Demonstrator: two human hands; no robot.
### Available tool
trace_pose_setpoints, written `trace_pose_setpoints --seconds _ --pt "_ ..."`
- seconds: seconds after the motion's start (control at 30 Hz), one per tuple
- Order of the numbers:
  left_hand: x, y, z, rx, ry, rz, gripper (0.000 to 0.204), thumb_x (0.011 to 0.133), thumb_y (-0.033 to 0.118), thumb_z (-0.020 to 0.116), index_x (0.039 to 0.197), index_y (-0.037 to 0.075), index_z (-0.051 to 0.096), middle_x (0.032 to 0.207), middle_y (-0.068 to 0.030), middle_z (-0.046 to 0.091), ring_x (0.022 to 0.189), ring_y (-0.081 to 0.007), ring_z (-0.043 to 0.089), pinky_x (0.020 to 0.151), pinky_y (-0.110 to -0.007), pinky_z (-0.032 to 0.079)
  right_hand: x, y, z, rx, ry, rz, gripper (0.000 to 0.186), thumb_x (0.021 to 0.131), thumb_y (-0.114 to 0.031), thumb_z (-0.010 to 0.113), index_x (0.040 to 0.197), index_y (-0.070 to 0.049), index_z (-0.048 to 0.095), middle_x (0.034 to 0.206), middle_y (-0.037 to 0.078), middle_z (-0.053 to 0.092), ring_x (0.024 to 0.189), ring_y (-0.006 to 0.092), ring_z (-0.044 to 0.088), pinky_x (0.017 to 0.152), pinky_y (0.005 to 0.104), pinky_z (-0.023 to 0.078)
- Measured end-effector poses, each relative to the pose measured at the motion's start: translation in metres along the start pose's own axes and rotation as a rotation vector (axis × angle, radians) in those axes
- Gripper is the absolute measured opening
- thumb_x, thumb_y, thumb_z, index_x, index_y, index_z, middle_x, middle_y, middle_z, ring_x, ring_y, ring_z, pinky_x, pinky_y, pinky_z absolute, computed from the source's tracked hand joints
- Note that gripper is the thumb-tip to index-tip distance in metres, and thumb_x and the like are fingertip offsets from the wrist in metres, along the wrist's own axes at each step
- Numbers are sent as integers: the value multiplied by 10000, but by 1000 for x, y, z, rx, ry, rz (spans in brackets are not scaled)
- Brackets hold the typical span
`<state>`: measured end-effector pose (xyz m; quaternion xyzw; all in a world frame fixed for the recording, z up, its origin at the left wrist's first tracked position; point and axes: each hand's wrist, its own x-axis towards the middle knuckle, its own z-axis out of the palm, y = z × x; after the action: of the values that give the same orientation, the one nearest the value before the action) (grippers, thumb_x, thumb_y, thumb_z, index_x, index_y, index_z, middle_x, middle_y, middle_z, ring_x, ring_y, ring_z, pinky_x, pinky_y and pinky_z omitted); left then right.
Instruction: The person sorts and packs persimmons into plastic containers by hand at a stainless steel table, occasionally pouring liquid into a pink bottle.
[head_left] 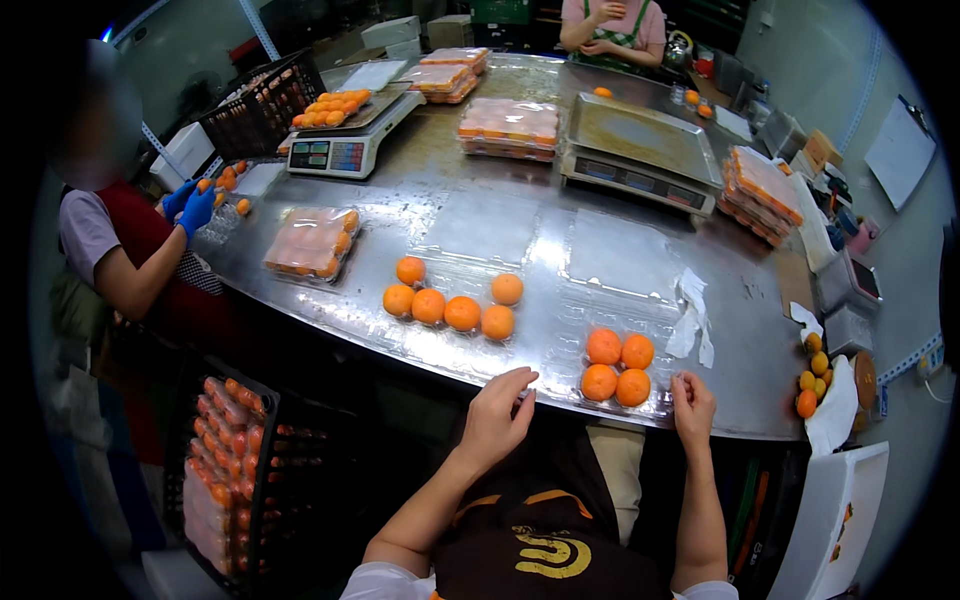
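Observation:
Four oranges sit two by two in a clear plastic tray at the table's near edge. Its see-through lid lies folded back behind. At the tray's near right corner, my right hand is closed, fingertips on the plastic rim. My left hand stands left of these oranges with curled fingers and the thumb close to them; what they grip cannot be made out. Farther left, a second clear tray with its lid laid back holds several oranges.
Filled packs lie on the metal table. Two scales stand behind. White crumpled tissue lies right. Blue-gloved hands of a co-worker handle oranges at left; another person stands opposite. A filled black crate is below left.

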<state>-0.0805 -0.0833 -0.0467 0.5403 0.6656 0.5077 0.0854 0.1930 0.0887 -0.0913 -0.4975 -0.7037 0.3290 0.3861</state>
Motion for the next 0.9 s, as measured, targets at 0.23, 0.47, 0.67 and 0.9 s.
trace_pose_setpoints --seconds 0.23,0.47,0.67,0.9 --pt "21 20 -44 -16 -64 7 178 797 -20 646 973 0 668 930 -147 685 855 -277 680 758 -327 537 -7 -11 -4 -137 109 -116 165 903 -126 610 946 29 643 690 104 622 582 132 559 555 279 456" --pt "55 108 -93 -99 181 683 209 883 246 622 1039 130 543 902 -79 581 697 -207 520 581 -317 462 -2 -15 0 -56 80 -48 156 902 -99 602 939 45 646 709 89 640 611 110 589 567 254 469" --pt "80 169 -116 142 -199 703 436 812 -28 604 1183 176 503 1079 -45 502 920 -225 482 643 -328 508 -6 1 -10 -71 161 -29 182 880 -72 627 1025 37 627 806 86 641 617 105 559 537 230 448" --pt "73 145 -98 77 -5 886 426 788 -52 622 1163 129 529 1115 -86 527 977 -244 498 659 -320 517 3 -55 -12 -113 -53 -346 311 798 -39 689 1094 9 608 981 113 637 767 191 581 585 268 468"
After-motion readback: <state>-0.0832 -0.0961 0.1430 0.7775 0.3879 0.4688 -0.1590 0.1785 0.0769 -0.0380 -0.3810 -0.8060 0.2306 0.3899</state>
